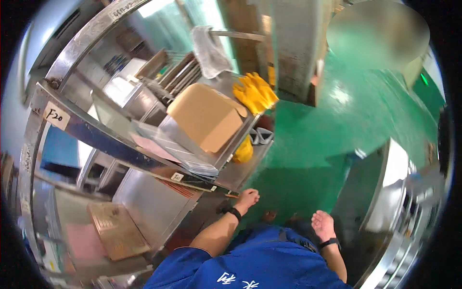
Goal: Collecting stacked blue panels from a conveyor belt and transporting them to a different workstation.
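Note:
My left hand (248, 200) is beside the front edge of a metal shelf rack (231, 180), with a dark band on its wrist. Its fingers curl in loosely, and I see nothing in them. Lower right, my right hand (323, 225) hangs over the green floor with its fingers loosely bent and partly apart, holding nothing. It also wears a dark wristband. On the shelf nearest my left hand are an open cardboard box (207, 113), a stack of thin clear sheets (202, 168) and yellow rubber gloves (256, 92).
A grey cloth (211, 53) hangs from a bar behind the box. The lower left shelf holds a wrapped brown package (118, 230). On the right stands a metal cabinet (385, 192); a tall grey pillar (296, 48) rises farther back. Green floor (308, 130) runs between them.

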Available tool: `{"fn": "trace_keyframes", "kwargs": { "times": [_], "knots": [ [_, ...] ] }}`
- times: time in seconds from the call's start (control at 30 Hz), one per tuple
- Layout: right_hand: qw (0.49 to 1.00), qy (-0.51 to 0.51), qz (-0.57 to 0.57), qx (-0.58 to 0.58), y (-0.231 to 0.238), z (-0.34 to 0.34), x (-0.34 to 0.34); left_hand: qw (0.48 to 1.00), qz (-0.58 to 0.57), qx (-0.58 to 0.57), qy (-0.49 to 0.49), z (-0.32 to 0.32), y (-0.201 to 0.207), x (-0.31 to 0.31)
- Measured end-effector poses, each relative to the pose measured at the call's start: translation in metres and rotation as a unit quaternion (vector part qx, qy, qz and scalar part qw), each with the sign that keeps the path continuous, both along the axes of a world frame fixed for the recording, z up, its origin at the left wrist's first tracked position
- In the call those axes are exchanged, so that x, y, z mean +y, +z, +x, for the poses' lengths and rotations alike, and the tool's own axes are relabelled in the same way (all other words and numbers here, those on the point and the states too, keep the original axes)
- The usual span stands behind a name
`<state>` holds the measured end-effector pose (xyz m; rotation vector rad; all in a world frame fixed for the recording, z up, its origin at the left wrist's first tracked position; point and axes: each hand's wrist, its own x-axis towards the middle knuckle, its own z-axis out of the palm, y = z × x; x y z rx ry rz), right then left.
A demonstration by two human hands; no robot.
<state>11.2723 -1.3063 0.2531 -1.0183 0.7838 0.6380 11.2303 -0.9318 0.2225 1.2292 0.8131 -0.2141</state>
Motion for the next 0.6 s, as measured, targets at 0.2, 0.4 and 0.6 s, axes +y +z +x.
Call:
{"fn": "trace_keyframes", "kwargs": {
  "times": [0.2,0.4,0.6],
  "knots": [
    [0.987,0.159,0.001,0.03,-0.025,0.175,0.005,0.995,0.019,-0.025,0.1,0.072,-0.011,-0.022],
    [0.957,0.289,-0.008,-0.041,-0.014,0.345,0.0,0.944,-0.067,0.101,0.308,0.047,-0.027,-0.074],
    [0.959,0.276,0.04,-0.055,-0.033,0.474,-0.035,0.852,0.105,0.029,0.512,0.068,0.023,-0.049]
  ]
}}
